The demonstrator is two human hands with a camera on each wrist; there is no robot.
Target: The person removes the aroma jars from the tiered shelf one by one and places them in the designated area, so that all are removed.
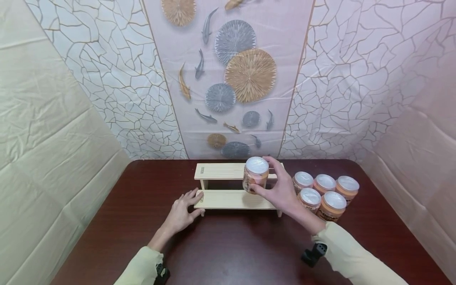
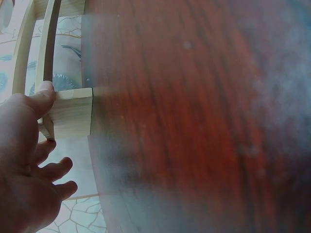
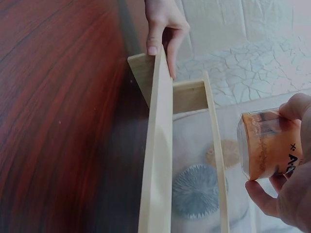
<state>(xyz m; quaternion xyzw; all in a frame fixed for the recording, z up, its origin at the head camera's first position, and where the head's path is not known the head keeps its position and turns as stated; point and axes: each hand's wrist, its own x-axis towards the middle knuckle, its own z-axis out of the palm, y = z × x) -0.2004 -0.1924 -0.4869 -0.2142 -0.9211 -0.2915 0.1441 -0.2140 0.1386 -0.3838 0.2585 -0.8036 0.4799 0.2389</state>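
Observation:
A two-tier pale wooden rack (image 1: 228, 199) stands on the table. At its left end my left hand (image 1: 181, 211) pinches the lower shelf's edge, thumb on the front side, as the left wrist view shows with the rack's end (image 2: 72, 114). My right hand (image 1: 281, 189) grips an orange-labelled jar (image 1: 255, 174) with a clear, silvery lid, thumb and fingers on its opposite sides. The jar overlaps the right half of the rack in the head view. From the right wrist, the jar (image 3: 269, 145) hangs apart from the upper shelf (image 3: 217, 145), lid uppermost in the head view.
Several similar jars (image 1: 325, 183) stand grouped on the table to the right of the rack, beside my right forearm. The dark red-brown table (image 1: 228, 245) runs back to a patterned cloth wall (image 1: 228, 130). Plain cloth walls (image 1: 64, 170) close off the sides.

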